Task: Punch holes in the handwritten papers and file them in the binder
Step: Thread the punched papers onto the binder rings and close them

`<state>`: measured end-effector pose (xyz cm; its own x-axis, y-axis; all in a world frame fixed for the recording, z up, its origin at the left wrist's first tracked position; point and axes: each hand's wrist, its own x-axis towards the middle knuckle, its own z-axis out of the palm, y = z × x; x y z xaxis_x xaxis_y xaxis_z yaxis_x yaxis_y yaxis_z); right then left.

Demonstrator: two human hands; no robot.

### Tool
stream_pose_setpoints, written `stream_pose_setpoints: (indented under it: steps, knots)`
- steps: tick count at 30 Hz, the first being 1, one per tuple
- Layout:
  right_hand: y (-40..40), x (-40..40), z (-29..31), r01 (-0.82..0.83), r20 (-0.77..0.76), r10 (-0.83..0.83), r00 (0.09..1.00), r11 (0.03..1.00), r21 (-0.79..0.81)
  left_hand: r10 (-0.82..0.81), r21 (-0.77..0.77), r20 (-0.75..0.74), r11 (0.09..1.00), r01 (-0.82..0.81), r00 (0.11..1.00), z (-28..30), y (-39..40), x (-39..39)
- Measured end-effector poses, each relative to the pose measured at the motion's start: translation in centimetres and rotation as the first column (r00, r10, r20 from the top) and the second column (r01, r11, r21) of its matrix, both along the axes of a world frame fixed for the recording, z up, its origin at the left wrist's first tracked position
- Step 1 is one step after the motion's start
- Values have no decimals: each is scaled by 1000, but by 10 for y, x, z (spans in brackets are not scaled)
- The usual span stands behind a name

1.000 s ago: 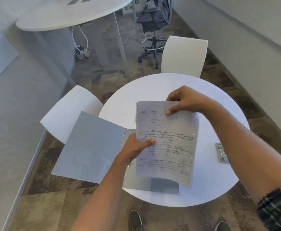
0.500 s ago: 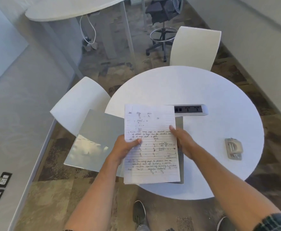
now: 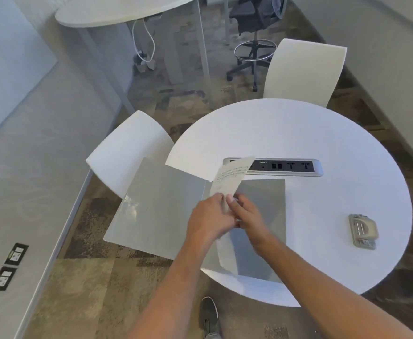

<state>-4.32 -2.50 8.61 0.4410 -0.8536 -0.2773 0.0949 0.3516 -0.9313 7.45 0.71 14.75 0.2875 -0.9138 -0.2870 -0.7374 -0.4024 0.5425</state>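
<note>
Open grey binder [image 3: 166, 206] lying on round white table [image 3: 323, 133], left cover hanging past the edge. Above the binder's middle, handwritten paper [image 3: 230, 177] held almost edge-on, pinched between fingers of left hand [image 3: 209, 221] and right hand [image 3: 248, 214]. Hole punch [image 3: 363, 231] right of the binder, well apart.

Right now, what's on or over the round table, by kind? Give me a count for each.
Handwritten papers, held in both hands: 1 visible bundle, sheet count unclear
Open grey binder: 1
Hole punch: 1
Built-in power strip: 1
Total: 4
</note>
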Motion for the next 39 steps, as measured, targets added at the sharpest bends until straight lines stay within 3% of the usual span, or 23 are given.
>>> stream_pose_setpoints:
  steps: [3, 6, 9, 13, 16, 19, 23, 27, 33, 36, 39]
  knots:
    - [-5, -6, -3, 71, 64, -73, 995, 997, 44, -159, 31, 38, 987, 158, 987, 2, -1, -16]
    - [-16, -18, -13, 127, 13, -129, 992, 987, 95, -182, 77, -69, 979, 187, 981, -9, -8, -10]
    - [-24, -31, -32, 177, -50, -171, 984, 966, 188, -75, 91, -221, 991, 97, 972, -30, -20, 7]
    - [-31, -43, -55, 177, 3, -189, 982, 923, 341, 127, 80, -141, 990, -116, 982, -71, -42, 40]
    - [-36, -50, -64, 141, 29, -162, 986, 925, 353, 217, 164, -154, 968, -192, 964, -100, -58, 57]
    - [-39, -51, -72, 89, 75, -120, 990, 940, 328, 229, 162, -262, 968, -192, 938, -116, -72, 60]
    - [-42, -48, -75, 58, 107, -96, 990, 947, 316, 345, 211, -441, 937, -278, 829, -129, -84, 64]
    - [-45, -42, -84, 83, 136, -136, 981, 936, 341, 431, 267, -662, 900, -345, 613, -133, -89, 72]
    - [-49, -36, -111, 245, 13, -275, 961, 876, 415, 539, 341, -704, 827, -447, 463, -139, -90, 90]
    - [-49, -37, -119, 268, -98, -250, 963, 882, 387, 546, 332, -676, 825, -457, 494, -144, -88, 96]
    - [-47, -41, -127, 312, -246, -241, 939, 898, 310, 493, 232, -579, 863, -449, 649, -152, -83, 93]
